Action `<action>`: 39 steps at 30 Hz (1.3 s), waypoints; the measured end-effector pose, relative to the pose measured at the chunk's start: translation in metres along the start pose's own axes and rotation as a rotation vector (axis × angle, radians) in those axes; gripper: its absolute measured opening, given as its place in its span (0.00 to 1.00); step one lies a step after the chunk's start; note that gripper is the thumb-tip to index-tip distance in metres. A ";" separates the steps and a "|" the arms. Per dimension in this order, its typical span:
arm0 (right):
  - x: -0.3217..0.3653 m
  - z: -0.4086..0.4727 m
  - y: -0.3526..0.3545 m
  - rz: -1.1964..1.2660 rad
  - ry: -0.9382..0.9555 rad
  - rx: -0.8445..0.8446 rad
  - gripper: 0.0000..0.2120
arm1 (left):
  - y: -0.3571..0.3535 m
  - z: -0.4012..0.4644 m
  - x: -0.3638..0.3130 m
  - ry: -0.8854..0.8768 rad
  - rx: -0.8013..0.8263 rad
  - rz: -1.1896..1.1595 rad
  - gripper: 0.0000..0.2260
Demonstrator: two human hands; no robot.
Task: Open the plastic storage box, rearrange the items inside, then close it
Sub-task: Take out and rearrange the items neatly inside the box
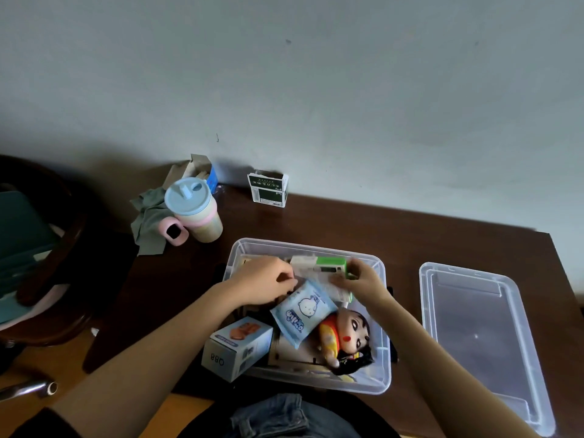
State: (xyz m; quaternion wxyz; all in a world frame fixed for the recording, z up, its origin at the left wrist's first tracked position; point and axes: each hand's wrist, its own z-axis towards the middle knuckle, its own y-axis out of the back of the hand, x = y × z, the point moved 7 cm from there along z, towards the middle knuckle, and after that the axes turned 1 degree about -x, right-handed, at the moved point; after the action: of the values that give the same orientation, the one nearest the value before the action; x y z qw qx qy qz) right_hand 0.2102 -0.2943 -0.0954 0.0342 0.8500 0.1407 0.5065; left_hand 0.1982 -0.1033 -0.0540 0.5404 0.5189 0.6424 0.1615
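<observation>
Near the table's (316, 222) back-left corner: grey cloth (147, 222), open carton (202, 170), cup (194, 210) with pale blue lid. Further right along the back edge, a dark green pack (268, 189). At the front edge, centre: open box (249, 248), lidless. Small carton (237, 346) propped over its left wall. Left hand (262, 284) inside, fingers curled, pinching the blue pouch's (303, 312) top corner. Right hand (360, 281) inside, gripping the green-and-white package (325, 267) near the far wall. Doll (344, 338) at the box's front-right. Lid (480, 336) lying just beside the box, toward the table's right edge.
</observation>
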 end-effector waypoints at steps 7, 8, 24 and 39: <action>0.055 -0.050 0.014 -0.002 0.433 -0.163 0.13 | -0.023 0.012 -0.005 0.432 0.162 -1.021 0.35; 0.058 -0.054 0.009 -0.026 0.459 -0.144 0.12 | -0.023 0.014 -0.007 0.472 0.128 -1.121 0.31; 0.023 -0.044 -0.011 0.070 -0.046 0.280 0.13 | -0.008 0.004 0.003 0.223 0.007 -0.982 0.16; 0.049 -0.045 0.000 0.167 0.304 0.093 0.26 | 0.041 0.004 -0.018 -0.065 -0.398 -0.665 0.10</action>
State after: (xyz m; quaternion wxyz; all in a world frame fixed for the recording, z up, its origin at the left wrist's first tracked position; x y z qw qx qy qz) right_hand 0.1930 -0.2844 -0.0323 -0.0688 0.7730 0.0965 0.6232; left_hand 0.2199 -0.1027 -0.0147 0.6733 0.1721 0.7143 0.0824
